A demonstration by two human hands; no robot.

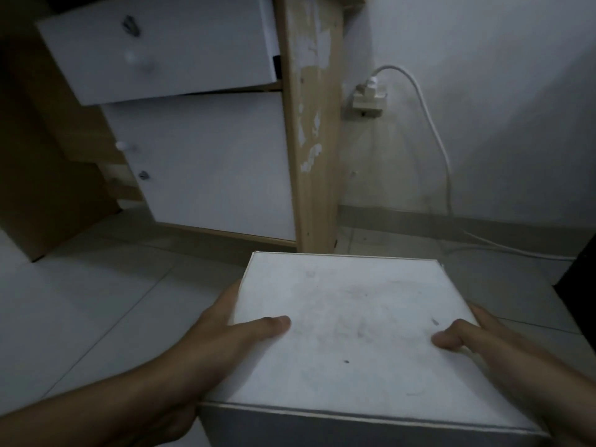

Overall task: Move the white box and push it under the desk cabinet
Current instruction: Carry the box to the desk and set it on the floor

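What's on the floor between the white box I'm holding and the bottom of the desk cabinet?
Nothing: the head view shows only bare floor tile between the white box and the desk cabinet.

I see home room: wooden desk cabinet [206, 162] with white drawers, tiled floor [96, 301], wall socket [367, 98] with cable.

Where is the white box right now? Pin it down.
In the head view the white box sits low and centre-right, held between the left hand and right hand, just in front of the desk cabinet and its wooden side panel.
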